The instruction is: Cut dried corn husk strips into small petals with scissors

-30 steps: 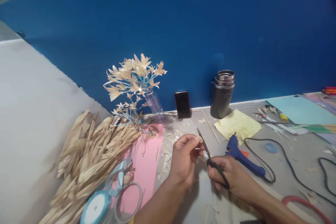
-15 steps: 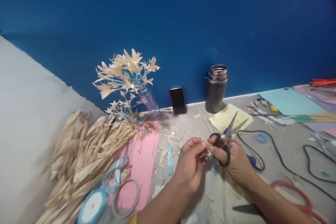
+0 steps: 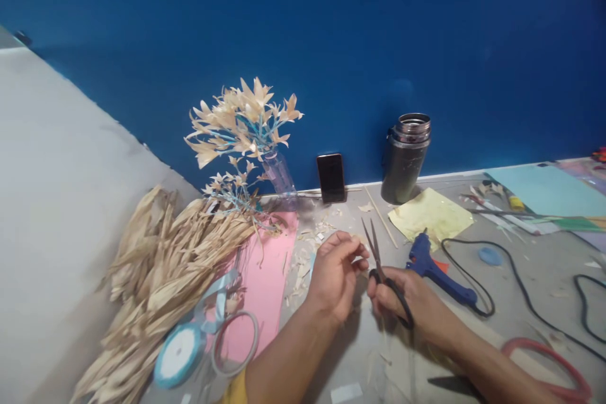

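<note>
My right hand [image 3: 402, 300] grips small scissors [image 3: 376, 249] by their black handles. The blades point up and away from me, a little apart. Left of them, my left hand [image 3: 336, 274] is closed in a pinch, its fingertips close to the blades; anything between them is too small to make out. Just beyond my right hand, a blue glue gun [image 3: 440, 274] lies on the table with its nozzle toward a crumpled yellow sheet [image 3: 430, 214].
Dried husks [image 3: 165, 278] are heaped at left, beside pale husk flowers in a clear bottle [image 3: 280, 173]. A ribbon spool [image 3: 177, 353] lies in front. A phone [image 3: 331, 178] and a dark flask [image 3: 406, 161] stand by the wall. Red-handled scissors [image 3: 549, 356] lie at right, near a black cord [image 3: 518, 284].
My hands have come apart. The scissors, earlier hanging back over my right hand's fingers with blades wide, are now gripped upright with blades closer together. The glue gun has come into fuller view.
</note>
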A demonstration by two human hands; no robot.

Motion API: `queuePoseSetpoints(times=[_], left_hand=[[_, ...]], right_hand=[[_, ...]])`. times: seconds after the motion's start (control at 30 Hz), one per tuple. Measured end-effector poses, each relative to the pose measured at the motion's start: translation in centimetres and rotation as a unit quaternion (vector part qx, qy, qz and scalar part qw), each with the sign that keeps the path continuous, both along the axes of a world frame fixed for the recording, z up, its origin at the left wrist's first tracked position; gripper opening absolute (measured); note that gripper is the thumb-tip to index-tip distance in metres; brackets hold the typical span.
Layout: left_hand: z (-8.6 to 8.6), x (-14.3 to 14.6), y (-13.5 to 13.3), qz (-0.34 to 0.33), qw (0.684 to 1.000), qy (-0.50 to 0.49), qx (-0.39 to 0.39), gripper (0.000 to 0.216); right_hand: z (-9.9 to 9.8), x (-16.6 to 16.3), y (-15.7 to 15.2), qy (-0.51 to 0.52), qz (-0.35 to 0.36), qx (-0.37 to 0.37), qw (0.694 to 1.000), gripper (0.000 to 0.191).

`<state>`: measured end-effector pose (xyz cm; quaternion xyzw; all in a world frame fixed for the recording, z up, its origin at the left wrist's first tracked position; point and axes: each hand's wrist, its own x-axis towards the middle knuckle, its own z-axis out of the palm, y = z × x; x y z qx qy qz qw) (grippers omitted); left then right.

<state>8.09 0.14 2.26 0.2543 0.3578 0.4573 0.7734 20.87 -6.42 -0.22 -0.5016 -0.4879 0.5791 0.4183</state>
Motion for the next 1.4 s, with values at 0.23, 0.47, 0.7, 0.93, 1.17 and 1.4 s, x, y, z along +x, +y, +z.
queuePoseSetpoints(times=[0.23, 0.47, 0.7, 0.93, 1.17, 1.4], left_hand=[[-0.2, 0.1, -0.3, -0.001, 1.0, -0.002, -0.007, 0.022], [0.1, -0.1, -0.2, -0.005, 1.0, -0.002, 0.007, 0.022], [0.1, -0.3, -0.1, -0.011, 1.0, -0.003, 0.011, 0.022], [-0.2, -0.5, 0.0, -0.027, 0.999, 0.017, 0.004, 0.018], [-1.4, 1.4, 3.9, -0.03, 0.948, 0.27, 0.166, 0.013], [-5.2, 6.3, 11.7, -0.029, 0.878, 0.408, 0.25, 0.012]], right_hand=[[-0.7, -0.4, 0.1, -0.001, 0.002, -0.034, 0.999, 0.035], [-0.7, -0.4, 0.2, -0.012, -0.011, -0.04, 0.999, 0.043], [-0.3, -0.4, 0.0, 0.0, -0.006, -0.04, 0.999, 0.046], [-1.0, 0.6, 0.4, 0.034, -0.07, -0.013, 0.997, 0.05], [0.1, 1.9, 0.8, 0.013, -0.161, 0.022, 0.987, 0.053], [2.0, 2.6, 1.3, -0.024, -0.199, 0.045, 0.979, 0.057]])
